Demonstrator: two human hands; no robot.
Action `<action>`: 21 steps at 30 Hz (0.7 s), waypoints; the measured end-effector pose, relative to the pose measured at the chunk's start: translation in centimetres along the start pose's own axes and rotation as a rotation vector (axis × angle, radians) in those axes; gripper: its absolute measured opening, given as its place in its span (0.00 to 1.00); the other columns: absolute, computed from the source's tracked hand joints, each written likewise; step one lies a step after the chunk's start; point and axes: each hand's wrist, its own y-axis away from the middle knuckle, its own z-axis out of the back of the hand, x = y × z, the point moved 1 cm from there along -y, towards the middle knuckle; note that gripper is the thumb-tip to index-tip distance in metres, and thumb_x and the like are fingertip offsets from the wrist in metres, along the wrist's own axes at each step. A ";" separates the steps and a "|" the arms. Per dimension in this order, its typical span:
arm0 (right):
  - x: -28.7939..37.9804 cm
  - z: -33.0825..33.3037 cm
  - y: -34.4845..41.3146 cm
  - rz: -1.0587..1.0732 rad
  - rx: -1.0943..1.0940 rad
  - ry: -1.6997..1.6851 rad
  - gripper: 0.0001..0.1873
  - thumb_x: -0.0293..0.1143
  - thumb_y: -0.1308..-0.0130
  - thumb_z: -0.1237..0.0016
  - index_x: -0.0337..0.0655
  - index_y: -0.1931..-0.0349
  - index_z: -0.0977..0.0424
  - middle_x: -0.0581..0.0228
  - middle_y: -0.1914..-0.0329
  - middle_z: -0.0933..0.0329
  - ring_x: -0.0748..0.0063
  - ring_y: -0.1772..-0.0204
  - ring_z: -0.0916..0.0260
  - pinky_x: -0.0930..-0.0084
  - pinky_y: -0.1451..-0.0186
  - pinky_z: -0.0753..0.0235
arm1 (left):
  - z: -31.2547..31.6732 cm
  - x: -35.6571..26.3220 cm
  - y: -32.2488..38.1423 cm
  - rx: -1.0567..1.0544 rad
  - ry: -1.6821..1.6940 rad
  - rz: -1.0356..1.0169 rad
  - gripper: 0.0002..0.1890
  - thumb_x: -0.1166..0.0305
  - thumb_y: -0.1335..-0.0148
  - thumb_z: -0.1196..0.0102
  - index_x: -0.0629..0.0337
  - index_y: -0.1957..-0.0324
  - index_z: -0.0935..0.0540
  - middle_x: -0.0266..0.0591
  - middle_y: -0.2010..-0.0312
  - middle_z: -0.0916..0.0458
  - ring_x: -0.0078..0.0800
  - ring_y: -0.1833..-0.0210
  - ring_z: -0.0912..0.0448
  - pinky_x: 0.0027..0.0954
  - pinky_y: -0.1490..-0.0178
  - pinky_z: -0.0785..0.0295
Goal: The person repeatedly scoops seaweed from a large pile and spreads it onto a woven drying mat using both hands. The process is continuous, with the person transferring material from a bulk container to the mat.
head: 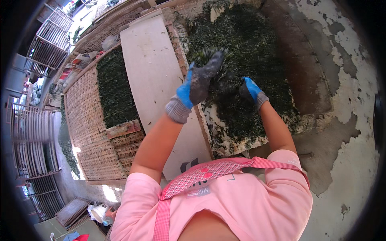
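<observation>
Both of my hands wear blue and grey work gloves with knitted cuffs. My left hand (200, 79) is raised over a thick bed of dark green shredded leaves (256, 45), its fingers curled at a clump of leaves (205, 55). Loose bits blur in the air between the hands. Lower and to the right, my right hand (251, 90) reaches into the bed's near part; its fingertips are hidden among the leaves. Left of the bed, a long pale board (156, 60) passes beneath my left forearm.
A woven bamboo tray (86, 99) in a wooden frame holds a rectangle of dark leaves (116, 87), with a wooden strip (123, 129) at its near edge. Slatted racks (33, 138) stand at far left. Worn concrete floor (340, 168) lies to the right.
</observation>
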 end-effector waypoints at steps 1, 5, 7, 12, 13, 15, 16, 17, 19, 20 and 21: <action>1.4 0.2 1.8 0.107 -0.083 0.179 0.17 0.39 0.40 0.43 0.42 0.53 0.17 0.45 0.53 0.16 0.41 0.48 0.19 0.52 0.45 0.21 | 1.8 1.9 -0.4 -0.064 0.098 0.070 0.20 0.59 0.24 0.51 0.54 0.36 0.26 0.39 0.47 0.19 0.27 0.55 0.20 0.28 0.62 0.23; 5.1 3.8 7.4 0.205 -0.337 0.237 0.19 0.34 0.44 0.40 0.43 0.51 0.17 0.45 0.55 0.16 0.43 0.50 0.18 0.53 0.46 0.21 | 12.2 9.6 -2.3 0.085 0.237 0.296 0.14 0.61 0.26 0.48 0.54 0.45 0.23 0.35 0.62 0.20 0.24 0.66 0.23 0.33 0.67 0.24; 8.3 5.8 11.4 0.320 -0.320 0.358 0.20 0.31 0.37 0.46 0.44 0.44 0.20 0.49 0.56 0.15 0.47 0.51 0.18 0.58 0.46 0.21 | 14.0 9.6 -2.2 0.156 0.384 0.358 0.10 0.63 0.27 0.48 0.54 0.50 0.22 0.32 0.66 0.23 0.22 0.69 0.25 0.32 0.68 0.25; 17.7 12.5 19.0 0.799 -0.618 0.470 0.21 0.30 0.44 0.39 0.44 0.48 0.19 0.50 0.61 0.15 0.51 0.57 0.17 0.58 0.51 0.19 | 7.5 3.8 0.4 0.143 0.211 0.231 0.19 0.68 0.24 0.53 0.54 0.34 0.27 0.44 0.42 0.21 0.27 0.53 0.21 0.35 0.52 0.21; 18.0 13.3 17.6 0.816 -0.588 0.282 0.20 0.31 0.43 0.39 0.44 0.48 0.18 0.50 0.61 0.15 0.51 0.57 0.16 0.59 0.51 0.18 | 8.2 4.1 -0.2 0.280 0.201 0.213 0.20 0.69 0.24 0.53 0.53 0.32 0.28 0.44 0.39 0.22 0.28 0.51 0.21 0.35 0.49 0.22; 18.5 14.4 14.1 0.761 -0.507 0.097 0.19 0.33 0.42 0.39 0.43 0.48 0.18 0.50 0.62 0.15 0.53 0.59 0.16 0.59 0.52 0.18 | 9.2 6.2 -2.1 0.362 0.208 0.298 0.22 0.70 0.24 0.54 0.54 0.30 0.30 0.42 0.36 0.24 0.28 0.47 0.21 0.34 0.45 0.22; 20.0 14.2 14.4 0.703 -0.461 0.100 0.19 0.34 0.41 0.39 0.42 0.49 0.18 0.51 0.62 0.15 0.54 0.61 0.17 0.60 0.52 0.18 | 8.4 7.0 -2.3 0.299 0.227 0.391 0.22 0.71 0.24 0.54 0.54 0.30 0.30 0.41 0.35 0.25 0.28 0.45 0.21 0.34 0.43 0.23; 22.3 13.9 14.8 0.582 -0.414 0.291 0.19 0.35 0.40 0.39 0.41 0.49 0.19 0.53 0.63 0.15 0.57 0.63 0.17 0.61 0.54 0.18 | 7.6 7.5 -2.5 0.231 0.246 0.480 0.23 0.72 0.24 0.54 0.55 0.29 0.30 0.40 0.34 0.25 0.28 0.44 0.22 0.33 0.42 0.23; 23.7 12.6 13.8 0.279 -0.227 0.399 0.20 0.36 0.38 0.40 0.42 0.47 0.21 0.52 0.56 0.15 0.62 0.59 0.16 0.64 0.50 0.18 | 4.7 10.8 -1.5 0.328 -0.286 0.265 0.22 0.72 0.24 0.55 0.55 0.30 0.29 0.40 0.35 0.24 0.28 0.43 0.22 0.33 0.41 0.23; 22.1 11.4 12.5 0.338 -0.237 0.559 0.20 0.36 0.38 0.40 0.43 0.46 0.20 0.52 0.53 0.16 0.62 0.54 0.17 0.65 0.47 0.19 | 3.3 12.7 -1.4 0.314 -0.386 0.179 0.21 0.71 0.24 0.56 0.55 0.31 0.28 0.41 0.36 0.24 0.29 0.43 0.22 0.33 0.42 0.23; 20.4 9.9 10.9 0.401 -0.250 0.714 0.20 0.35 0.38 0.40 0.44 0.45 0.20 0.52 0.49 0.16 0.61 0.49 0.18 0.66 0.44 0.20 | 2.7 15.2 -2.3 0.197 -0.156 0.151 0.21 0.71 0.24 0.55 0.55 0.32 0.27 0.41 0.37 0.23 0.29 0.45 0.21 0.33 0.44 0.23</action>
